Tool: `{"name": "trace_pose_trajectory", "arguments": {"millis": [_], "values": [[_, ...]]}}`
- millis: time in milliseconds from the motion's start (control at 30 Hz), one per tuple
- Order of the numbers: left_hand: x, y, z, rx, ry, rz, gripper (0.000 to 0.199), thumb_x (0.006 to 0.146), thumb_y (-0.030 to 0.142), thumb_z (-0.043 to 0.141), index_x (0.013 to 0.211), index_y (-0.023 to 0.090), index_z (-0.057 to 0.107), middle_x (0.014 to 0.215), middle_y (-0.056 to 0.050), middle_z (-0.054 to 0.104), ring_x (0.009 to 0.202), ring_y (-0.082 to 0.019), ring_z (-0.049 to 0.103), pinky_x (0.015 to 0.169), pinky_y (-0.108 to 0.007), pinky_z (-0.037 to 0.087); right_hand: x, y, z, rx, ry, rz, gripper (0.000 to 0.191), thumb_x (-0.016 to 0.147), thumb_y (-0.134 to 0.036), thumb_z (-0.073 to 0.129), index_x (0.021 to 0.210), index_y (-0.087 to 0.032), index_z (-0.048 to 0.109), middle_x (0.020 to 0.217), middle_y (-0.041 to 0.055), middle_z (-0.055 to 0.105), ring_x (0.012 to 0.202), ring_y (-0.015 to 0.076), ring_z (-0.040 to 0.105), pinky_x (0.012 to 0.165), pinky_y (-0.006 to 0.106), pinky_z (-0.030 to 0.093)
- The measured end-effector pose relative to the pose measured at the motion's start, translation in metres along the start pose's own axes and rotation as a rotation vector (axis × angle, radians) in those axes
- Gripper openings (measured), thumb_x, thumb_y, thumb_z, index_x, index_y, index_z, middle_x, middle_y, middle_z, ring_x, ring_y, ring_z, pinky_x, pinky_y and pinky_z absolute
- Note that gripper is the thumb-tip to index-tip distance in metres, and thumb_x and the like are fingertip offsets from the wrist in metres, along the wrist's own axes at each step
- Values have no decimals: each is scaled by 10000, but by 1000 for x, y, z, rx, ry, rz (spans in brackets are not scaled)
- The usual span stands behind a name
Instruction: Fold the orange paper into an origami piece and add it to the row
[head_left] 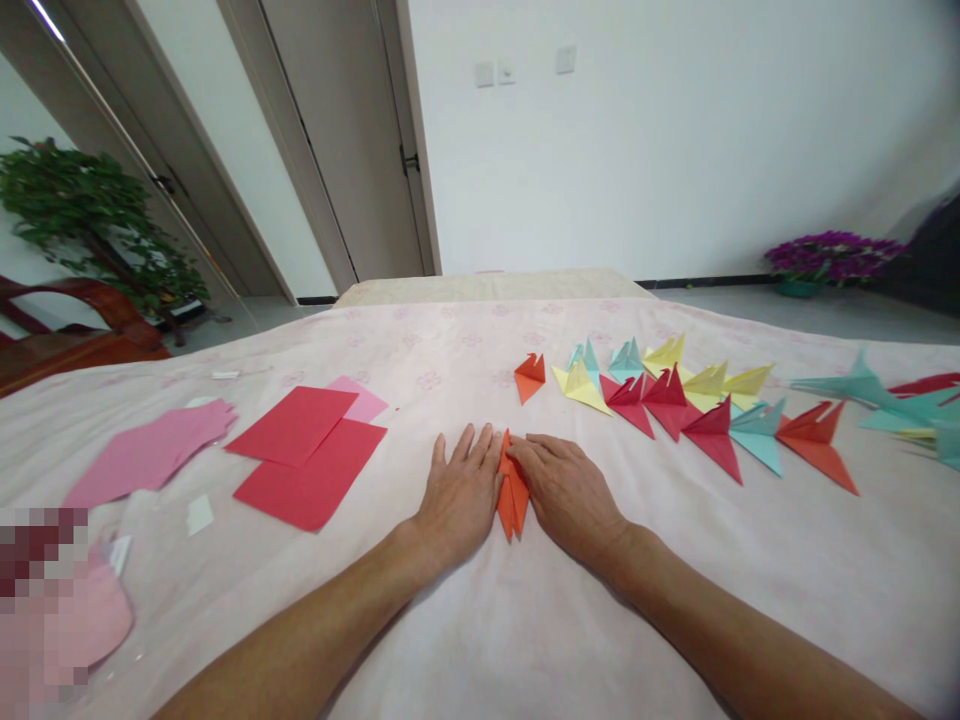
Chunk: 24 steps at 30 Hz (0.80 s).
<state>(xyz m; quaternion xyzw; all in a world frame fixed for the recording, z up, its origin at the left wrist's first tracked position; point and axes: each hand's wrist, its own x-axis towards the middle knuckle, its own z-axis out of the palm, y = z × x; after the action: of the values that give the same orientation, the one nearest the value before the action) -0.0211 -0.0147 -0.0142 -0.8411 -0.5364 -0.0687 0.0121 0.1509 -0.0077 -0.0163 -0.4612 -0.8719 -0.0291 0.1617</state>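
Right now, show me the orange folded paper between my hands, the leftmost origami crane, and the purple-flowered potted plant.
Orange folded paper [514, 492], head view: its lower half, above the split points.
Leftmost origami crane [530, 376], head view: middle of its orange body.
Purple-flowered potted plant [831, 258], head view: among its blossoms.

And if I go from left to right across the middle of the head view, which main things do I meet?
Pink paper sheets, red paper squares, left hand, folded orange paper, right hand, nearest red origami bird, light blue origami bird, orange origami bird.
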Motion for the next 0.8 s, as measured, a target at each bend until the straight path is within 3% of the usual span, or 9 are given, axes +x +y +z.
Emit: {"name": "trace_pose_trajectory", "arguments": {"millis": [300, 800], "values": [[0, -1, -2, 12, 3, 7, 492, 1016, 315, 243, 1487, 197, 320, 1557, -85, 336, 1437, -323, 282, 1112, -644, 256, 2, 0, -2, -52, -10, -17, 403, 870, -55, 454, 1251, -141, 551, 1231, 113, 640, 1215, 254, 508, 1037, 383, 372], [-1, -1, -5, 36, -2, 48, 485, 1016, 295, 227, 1472, 198, 360, 1551, -77, 355, 1414, -326, 321, 1114, -615, 280, 7, 5, -2, -39, -9, 72, 405, 830, -9, 442, 1184, -154, 574, 1158, 111, 666, 1198, 245, 515, 1000, 362, 391]]}}
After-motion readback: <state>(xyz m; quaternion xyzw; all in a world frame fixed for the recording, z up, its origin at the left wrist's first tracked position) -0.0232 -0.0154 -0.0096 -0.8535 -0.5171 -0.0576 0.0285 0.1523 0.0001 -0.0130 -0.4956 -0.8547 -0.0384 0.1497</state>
